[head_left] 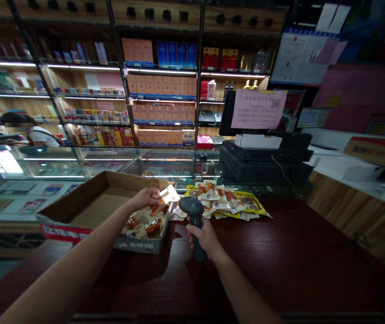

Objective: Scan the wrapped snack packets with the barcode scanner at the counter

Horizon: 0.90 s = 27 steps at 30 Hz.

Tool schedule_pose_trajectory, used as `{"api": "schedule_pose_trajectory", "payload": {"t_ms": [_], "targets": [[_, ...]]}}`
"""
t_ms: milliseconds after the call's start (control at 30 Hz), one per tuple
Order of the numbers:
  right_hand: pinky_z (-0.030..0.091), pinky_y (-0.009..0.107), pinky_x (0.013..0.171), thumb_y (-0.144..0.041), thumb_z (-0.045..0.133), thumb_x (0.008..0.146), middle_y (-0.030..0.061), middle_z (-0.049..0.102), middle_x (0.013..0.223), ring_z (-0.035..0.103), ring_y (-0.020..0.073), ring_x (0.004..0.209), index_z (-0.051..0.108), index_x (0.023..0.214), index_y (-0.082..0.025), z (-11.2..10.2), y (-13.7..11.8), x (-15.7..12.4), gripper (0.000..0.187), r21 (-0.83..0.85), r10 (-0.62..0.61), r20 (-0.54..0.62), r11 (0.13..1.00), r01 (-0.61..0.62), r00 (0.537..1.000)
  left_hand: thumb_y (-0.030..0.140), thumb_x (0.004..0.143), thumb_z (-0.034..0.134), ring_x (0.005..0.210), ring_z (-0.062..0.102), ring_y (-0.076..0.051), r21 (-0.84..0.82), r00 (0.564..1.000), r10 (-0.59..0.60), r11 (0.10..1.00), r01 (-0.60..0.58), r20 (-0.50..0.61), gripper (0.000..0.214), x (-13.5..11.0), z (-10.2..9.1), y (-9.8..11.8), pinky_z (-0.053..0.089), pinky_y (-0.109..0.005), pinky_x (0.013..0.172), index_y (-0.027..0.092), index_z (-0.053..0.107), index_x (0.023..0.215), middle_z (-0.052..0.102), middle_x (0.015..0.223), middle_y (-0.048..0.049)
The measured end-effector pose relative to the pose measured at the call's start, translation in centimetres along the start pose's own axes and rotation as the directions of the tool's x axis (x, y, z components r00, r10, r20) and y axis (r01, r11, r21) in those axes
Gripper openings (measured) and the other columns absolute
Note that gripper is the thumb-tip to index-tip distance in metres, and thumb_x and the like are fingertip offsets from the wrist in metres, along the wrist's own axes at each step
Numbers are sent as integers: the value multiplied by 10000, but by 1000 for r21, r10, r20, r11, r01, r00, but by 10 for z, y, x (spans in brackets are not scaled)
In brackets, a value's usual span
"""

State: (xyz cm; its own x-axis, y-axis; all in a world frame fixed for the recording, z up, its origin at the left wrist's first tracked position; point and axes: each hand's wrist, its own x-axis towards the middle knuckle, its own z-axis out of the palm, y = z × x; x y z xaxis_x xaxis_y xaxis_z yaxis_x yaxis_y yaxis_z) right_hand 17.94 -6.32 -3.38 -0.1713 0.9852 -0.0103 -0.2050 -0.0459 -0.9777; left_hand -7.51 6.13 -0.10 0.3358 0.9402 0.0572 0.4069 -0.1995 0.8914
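My right hand [206, 237] is wrapped round the handle of a dark barcode scanner [192, 207], held upright over the counter. Between the fingers of my left hand [147, 198] is a small snack packet [169, 194], its pale upper part brightly lit. That hand is above the right end of an open cardboard box [87, 198]. Several clear packets with reddish-brown food [145, 227] lie in that end of the box. Behind the scanner, a pile of similar packets [212, 198] and yellow-edged bags [251, 203] rests on the counter.
The dark red wooden counter [263, 265] spans the front. A glass display case [118, 157] stands behind it. At the back right is a monitor with a pink notice [259, 109] above a black machine [263, 162]. A person [39, 135] is at far left, before shelves of boxed goods [162, 87].
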Motion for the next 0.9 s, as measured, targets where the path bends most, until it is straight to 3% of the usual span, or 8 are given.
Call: {"api": "schedule_pose_trajectory", "payload": {"t_ms": [133, 233, 367, 467, 600, 733, 800, 900], "targets": [[399, 198, 342, -313, 667, 603, -78, 533, 476, 463, 91, 359, 529, 905, -165, -13, -5, -2, 364, 47, -9, -45, 999, 11, 999, 288, 491, 796, 492, 522, -103, -86, 997, -78, 993, 76, -24, 324, 8, 2, 14, 384, -208, 478, 149, 570, 679, 596, 572, 26], [395, 198, 335, -325, 682, 595, -73, 540, 485, 467, 93, 361, 536, 905, -161, -34, -9, -3, 380, 82, -33, -118, 996, 43, 992, 286, 503, 804, 471, 525, -104, -184, 991, -112, 978, 97, -72, 308, 24, 16, 35, 397, -209, 463, 136, 582, 655, 596, 540, 15], [405, 204, 326, -347, 696, 594, -65, 555, 503, 482, 99, 364, 532, 890, -166, -75, -16, -9, 384, 101, -75, -214, 990, 98, 974, 218, 563, 767, 521, 588, -139, -463, 978, -204, 872, 162, -42, 227, 54, 64, 68, 469, -242, 500, 128, 584, 662, 628, 580, -26], [406, 208, 315, -350, 708, 582, -66, 552, 487, 472, 97, 348, 531, 890, -155, -111, -22, -18, 405, 97, -108, -316, 985, 145, 943, 146, 598, 713, 585, 627, -162, -483, 973, -231, 854, 192, -22, 152, 77, 115, 89, 510, -267, 553, 129, 576, 660, 646, 624, -55], [410, 205, 315, -355, 713, 587, -62, 555, 495, 471, 93, 357, 541, 897, -144, -150, -29, -36, 413, 97, -149, -421, 973, 208, 895, 156, 621, 694, 542, 600, -148, -337, 977, -204, 926, 170, -69, 139, 105, 179, 106, 471, -250, 514, 132, 563, 662, 612, 579, -32], [417, 205, 320, -353, 719, 588, -62, 551, 497, 468, 89, 360, 552, 884, -143, -172, -34, -51, 400, 88, -167, -476, 968, 236, 864, 133, 583, 716, 684, 628, -178, -181, 972, -172, 973, 142, -160, 279, 124, 214, 112, 445, -245, 571, 135, 584, 830, 651, 704, -47], [414, 204, 315, -352, 720, 584, -63, 546, 492, 465, 89, 356, 553, 882, -143, -176, -35, -54, 400, 94, -168, -479, 966, 241, 861, 108, 589, 699, 823, 632, -212, 77, 958, -111, 988, 136, -264, 358, 130, 221, 111, 446, -259, 645, 133, 578, 925, 672, 851, -92], [407, 201, 307, -350, 721, 581, -64, 543, 491, 464, 89, 354, 551, 884, -148, -177, -34, -55, 402, 111, -159, -476, 965, 238, 865, 140, 646, 658, 948, 610, -244, 496, 945, 24, 855, 150, -326, 361, 132, 225, 105, 435, -276, 727, 123, 569, 996, 650, 1013, -150]]}}
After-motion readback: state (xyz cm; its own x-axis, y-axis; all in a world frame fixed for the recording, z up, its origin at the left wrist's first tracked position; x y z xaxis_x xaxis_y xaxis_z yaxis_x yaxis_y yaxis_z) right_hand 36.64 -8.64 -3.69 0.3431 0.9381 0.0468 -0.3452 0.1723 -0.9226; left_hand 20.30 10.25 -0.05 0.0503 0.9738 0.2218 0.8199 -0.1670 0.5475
